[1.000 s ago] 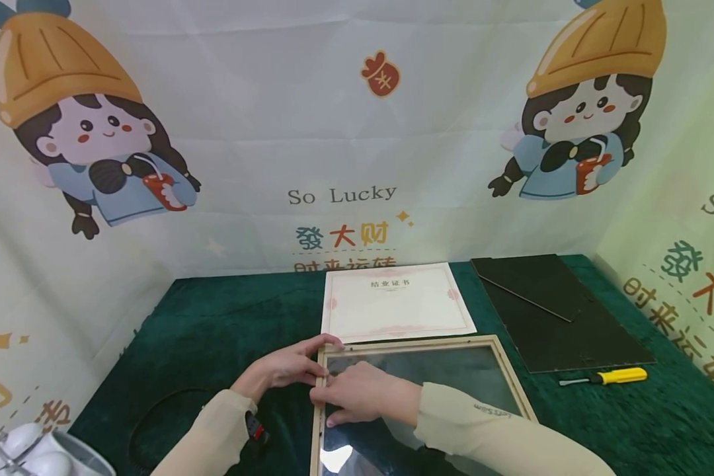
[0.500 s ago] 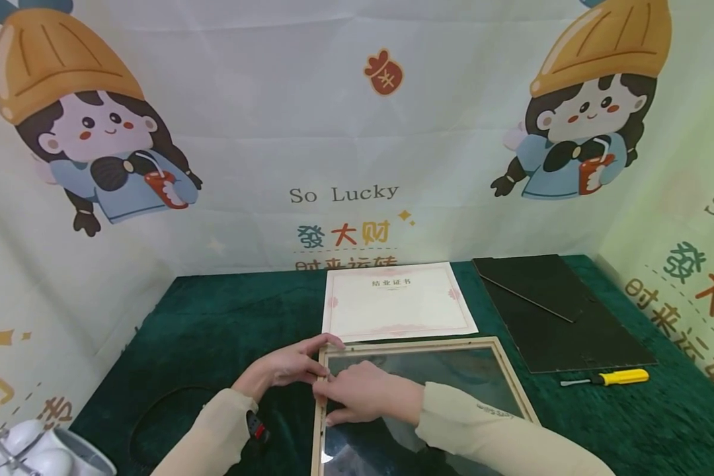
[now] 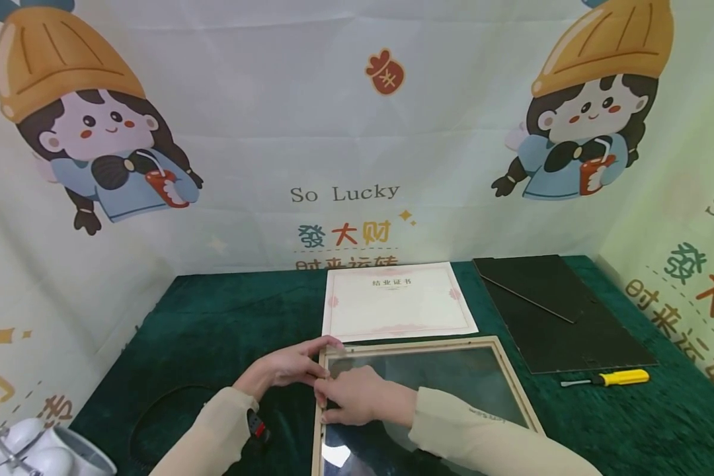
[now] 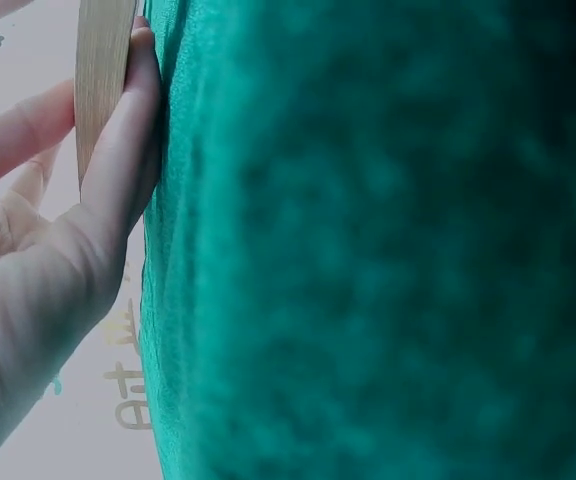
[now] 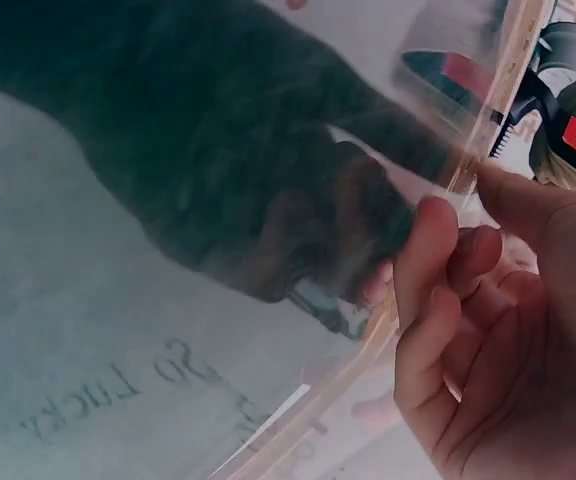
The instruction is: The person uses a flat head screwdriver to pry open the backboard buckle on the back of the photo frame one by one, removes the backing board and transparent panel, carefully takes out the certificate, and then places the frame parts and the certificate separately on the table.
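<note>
A light wooden picture frame [image 3: 424, 344] with a clear pane [image 3: 452, 377] lies at the front of the table. My left hand [image 3: 287, 365] holds its far left corner; in the left wrist view the frame's wooden edge [image 4: 103, 85] sits between thumb and fingers. My right hand [image 3: 357, 396] reaches across the pane to the left rail, just nearer than the left hand. Seen from the right wrist, one digit of the right hand [image 5: 498, 310] presses at the rail [image 5: 513, 65] and the other fingers are curled beside it. Reflections show in the pane.
Behind the frame lies a white certificate [image 3: 393, 307]. A black board [image 3: 547, 297] with a thin rod [image 3: 529, 299] on it is at the right, and a yellow-handled screwdriver [image 3: 621, 377] lies before it. A white rounded object [image 3: 44, 449] stands at the lower left, near a dark cable [image 3: 149, 416].
The right hand has shifted very slightly along the left rail and its forearm has drawn down a little. The left hand keeps its hold at the corner.
</note>
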{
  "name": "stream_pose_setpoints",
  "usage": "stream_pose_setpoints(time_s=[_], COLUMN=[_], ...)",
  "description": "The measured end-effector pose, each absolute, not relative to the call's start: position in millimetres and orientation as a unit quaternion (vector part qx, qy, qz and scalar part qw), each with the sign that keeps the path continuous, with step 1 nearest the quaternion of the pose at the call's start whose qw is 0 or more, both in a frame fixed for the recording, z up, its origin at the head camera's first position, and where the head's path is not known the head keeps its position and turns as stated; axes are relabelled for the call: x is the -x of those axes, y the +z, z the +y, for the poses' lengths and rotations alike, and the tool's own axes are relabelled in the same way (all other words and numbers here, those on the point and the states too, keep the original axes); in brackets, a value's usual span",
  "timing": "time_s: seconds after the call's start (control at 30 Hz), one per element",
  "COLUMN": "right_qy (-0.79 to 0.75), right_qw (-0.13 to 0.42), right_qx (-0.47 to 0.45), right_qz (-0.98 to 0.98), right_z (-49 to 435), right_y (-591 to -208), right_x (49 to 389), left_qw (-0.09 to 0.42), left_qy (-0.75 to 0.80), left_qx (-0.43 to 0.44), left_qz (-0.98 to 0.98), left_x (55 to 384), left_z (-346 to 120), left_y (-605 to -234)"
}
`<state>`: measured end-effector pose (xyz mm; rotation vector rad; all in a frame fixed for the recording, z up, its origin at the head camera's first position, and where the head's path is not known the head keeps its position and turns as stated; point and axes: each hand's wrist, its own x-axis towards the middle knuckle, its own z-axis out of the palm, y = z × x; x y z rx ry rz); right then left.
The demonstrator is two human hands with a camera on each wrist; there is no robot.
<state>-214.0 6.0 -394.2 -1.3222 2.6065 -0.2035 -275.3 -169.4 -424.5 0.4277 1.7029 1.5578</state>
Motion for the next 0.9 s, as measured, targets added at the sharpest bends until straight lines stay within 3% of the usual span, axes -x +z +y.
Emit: stream_pose_setpoints(time_s=[0.53,0.9], right_qy=[-0.091,-0.073], right_qw=[0.108,0.003], right_qx=[0.475,0.448], right_qz=[0.868,0.891], right_z=[13,12], right_y=[-392,-399], right_x=[216,201], left_qw=[0.41,0.379], left_qy=[0.603,0.596], left_qx=[-0.185,-0.16], left_qz=[0.659,0.689], left_x=[280,278], left_z=[-169,-167], left_y=[-426,-425])
